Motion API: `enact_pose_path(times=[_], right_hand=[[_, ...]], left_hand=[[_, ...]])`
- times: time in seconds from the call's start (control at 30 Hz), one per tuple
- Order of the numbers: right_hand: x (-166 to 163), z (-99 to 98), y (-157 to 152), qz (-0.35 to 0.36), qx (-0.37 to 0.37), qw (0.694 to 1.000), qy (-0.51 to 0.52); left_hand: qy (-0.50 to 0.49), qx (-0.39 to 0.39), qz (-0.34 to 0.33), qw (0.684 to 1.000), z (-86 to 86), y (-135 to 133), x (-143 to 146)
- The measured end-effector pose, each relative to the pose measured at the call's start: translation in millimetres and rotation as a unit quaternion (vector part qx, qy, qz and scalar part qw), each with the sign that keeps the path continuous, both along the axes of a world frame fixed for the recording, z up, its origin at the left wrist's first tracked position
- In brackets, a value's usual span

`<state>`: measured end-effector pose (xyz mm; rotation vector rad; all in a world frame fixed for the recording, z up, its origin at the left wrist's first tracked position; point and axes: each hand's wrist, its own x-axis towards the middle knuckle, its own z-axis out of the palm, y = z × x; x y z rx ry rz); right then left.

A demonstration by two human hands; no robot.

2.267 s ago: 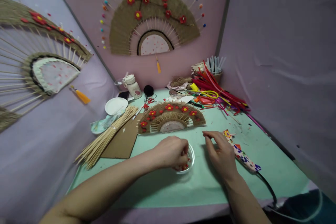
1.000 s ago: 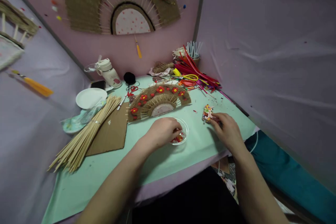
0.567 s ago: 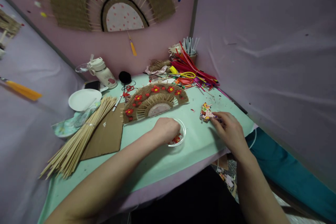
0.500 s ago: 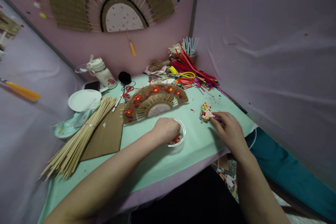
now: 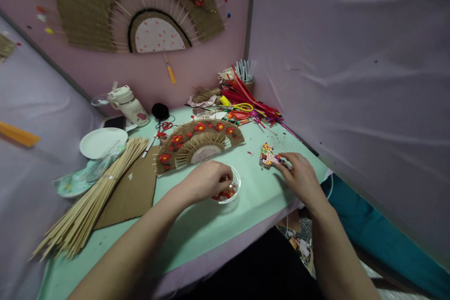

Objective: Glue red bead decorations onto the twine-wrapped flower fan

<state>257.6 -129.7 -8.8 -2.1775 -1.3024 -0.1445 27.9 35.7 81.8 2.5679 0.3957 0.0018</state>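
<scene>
My left hand (image 5: pixel 204 181) reaches into a small clear dish (image 5: pixel 230 193) of red pieces, fingers curled and pinched among them. My right hand (image 5: pixel 298 176) rests on the green table near its right edge, fingers closed on the end of a colourful floral-patterned object (image 5: pixel 266 156). Just behind the dish lies a small jute fan with red flowers (image 5: pixel 197 144), flat on the table.
A bundle of bamboo sticks (image 5: pixel 94 192) lies on brown cardboard (image 5: pixel 130 194) at the left, near a white plate (image 5: pixel 101 141) and a bottle (image 5: pixel 126 103). Red pipe cleaners, scissors (image 5: pixel 242 108) and clutter fill the back corner. A larger fan (image 5: pixel 140 9) hangs on the pink wall.
The view has swung down and right, so the table edge and floor show. My right hand moved right onto the floral object. My left hand stays in the dish.
</scene>
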Motion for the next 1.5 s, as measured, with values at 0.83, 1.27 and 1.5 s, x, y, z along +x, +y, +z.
enact_pose_path(times=[0.83,1.27,1.5], right_hand=[[-99.6,69.5,2.1,0.155,0.117,0.720,0.666],[-142.1,43.9,16.2,0.229,0.045,0.793,0.562],[-140.5,45.6,15.3,0.202,0.062,0.795,0.569]], left_hand=[[-0.415,-0.590,0.289,0.629,-40.8,5.6,-42.7],[-0.431,-0.596,0.293,0.611,-50.2,5.4,-39.0],[-0.440,-0.597,0.281,0.609,-46.1,3.6,-38.9]])
